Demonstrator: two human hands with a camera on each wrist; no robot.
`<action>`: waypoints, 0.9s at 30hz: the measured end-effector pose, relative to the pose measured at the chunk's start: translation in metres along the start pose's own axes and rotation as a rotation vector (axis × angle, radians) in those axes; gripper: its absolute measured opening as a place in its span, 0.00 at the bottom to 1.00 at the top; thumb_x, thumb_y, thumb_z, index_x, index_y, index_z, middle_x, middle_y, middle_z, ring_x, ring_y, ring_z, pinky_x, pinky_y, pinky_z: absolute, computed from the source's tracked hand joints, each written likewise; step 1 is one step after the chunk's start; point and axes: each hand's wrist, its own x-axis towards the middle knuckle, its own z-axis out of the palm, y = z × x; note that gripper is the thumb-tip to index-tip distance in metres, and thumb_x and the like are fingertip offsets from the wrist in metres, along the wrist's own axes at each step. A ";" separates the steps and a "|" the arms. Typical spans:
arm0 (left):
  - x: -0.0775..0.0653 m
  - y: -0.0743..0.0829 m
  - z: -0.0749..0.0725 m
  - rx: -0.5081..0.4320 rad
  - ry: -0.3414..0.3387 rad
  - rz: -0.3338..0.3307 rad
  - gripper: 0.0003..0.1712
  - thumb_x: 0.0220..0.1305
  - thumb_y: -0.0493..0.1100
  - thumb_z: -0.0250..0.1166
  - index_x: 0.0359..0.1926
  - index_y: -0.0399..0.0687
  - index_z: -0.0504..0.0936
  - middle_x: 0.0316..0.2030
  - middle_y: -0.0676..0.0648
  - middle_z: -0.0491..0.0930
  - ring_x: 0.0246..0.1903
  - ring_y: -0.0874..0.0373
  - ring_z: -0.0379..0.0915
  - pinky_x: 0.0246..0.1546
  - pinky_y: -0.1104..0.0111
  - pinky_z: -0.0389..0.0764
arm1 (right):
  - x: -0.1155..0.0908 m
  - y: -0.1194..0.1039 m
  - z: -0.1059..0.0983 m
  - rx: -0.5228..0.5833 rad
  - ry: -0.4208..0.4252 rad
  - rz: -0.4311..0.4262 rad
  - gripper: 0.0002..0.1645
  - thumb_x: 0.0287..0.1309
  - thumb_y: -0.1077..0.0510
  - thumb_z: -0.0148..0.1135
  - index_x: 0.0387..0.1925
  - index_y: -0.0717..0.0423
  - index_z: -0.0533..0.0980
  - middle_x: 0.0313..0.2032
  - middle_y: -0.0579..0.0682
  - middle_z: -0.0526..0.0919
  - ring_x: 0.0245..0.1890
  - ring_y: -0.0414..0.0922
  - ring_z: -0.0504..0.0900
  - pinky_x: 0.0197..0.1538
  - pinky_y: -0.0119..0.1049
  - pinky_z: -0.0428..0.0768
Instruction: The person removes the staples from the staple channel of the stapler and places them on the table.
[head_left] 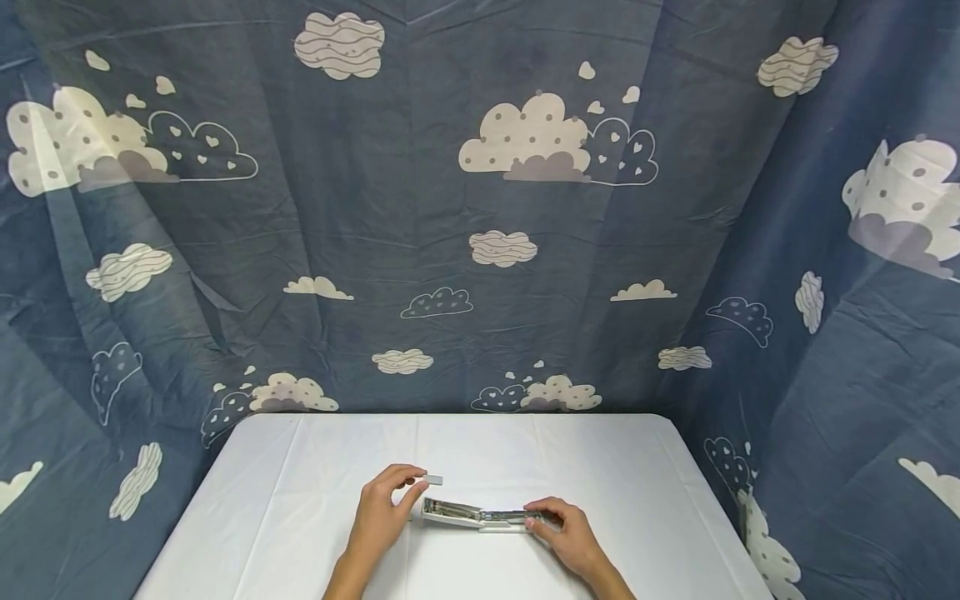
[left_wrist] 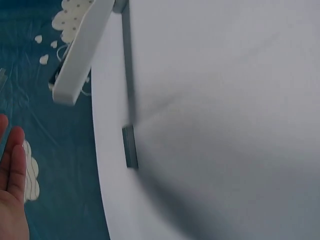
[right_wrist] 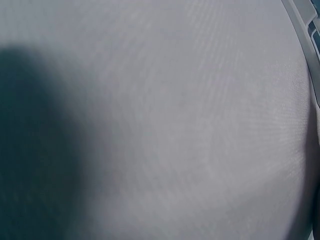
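Observation:
A white stapler (head_left: 452, 520) lies opened out flat, its metal inside facing up; in the left wrist view one white end of the stapler (left_wrist: 82, 55) juts in from the top. My left hand (head_left: 381, 515) pinches a small grey strip of staples (head_left: 434, 480) between thumb and fingertips, just above the stapler's left end. My right hand (head_left: 567, 533) grips the right end of the stapler, thumb on the near side and fingers on the far side. On the table, a second grey staple strip (left_wrist: 130, 146) shows near the left hand. The right wrist view catches only the stapler's edge (right_wrist: 304, 42).
Everything stands on a white-covered table (head_left: 300, 500) with rounded far corners. Behind it and at both sides hangs a dark blue curtain (head_left: 420, 200) printed with clouds.

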 end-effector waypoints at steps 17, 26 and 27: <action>-0.014 -0.046 -0.031 0.054 0.038 -0.111 0.10 0.57 0.41 0.79 0.40 0.57 0.90 0.40 0.61 0.88 0.40 0.64 0.83 0.45 0.68 0.86 | 0.000 -0.001 -0.001 0.004 0.013 0.011 0.14 0.58 0.48 0.75 0.46 0.44 0.86 0.47 0.43 0.88 0.50 0.36 0.81 0.57 0.28 0.79; -0.027 -0.066 -0.042 0.068 -0.033 -0.190 0.10 0.59 0.41 0.77 0.43 0.54 0.90 0.41 0.60 0.88 0.41 0.63 0.83 0.46 0.65 0.87 | 0.001 0.000 0.001 0.013 0.018 0.017 0.14 0.58 0.48 0.76 0.46 0.44 0.86 0.47 0.43 0.88 0.51 0.35 0.81 0.59 0.28 0.78; -0.028 -0.069 -0.043 0.071 -0.037 -0.199 0.10 0.59 0.41 0.77 0.43 0.54 0.90 0.41 0.60 0.88 0.41 0.62 0.83 0.46 0.65 0.87 | 0.001 0.000 0.001 0.010 0.017 0.018 0.14 0.58 0.48 0.76 0.46 0.44 0.86 0.47 0.42 0.88 0.51 0.35 0.81 0.59 0.27 0.78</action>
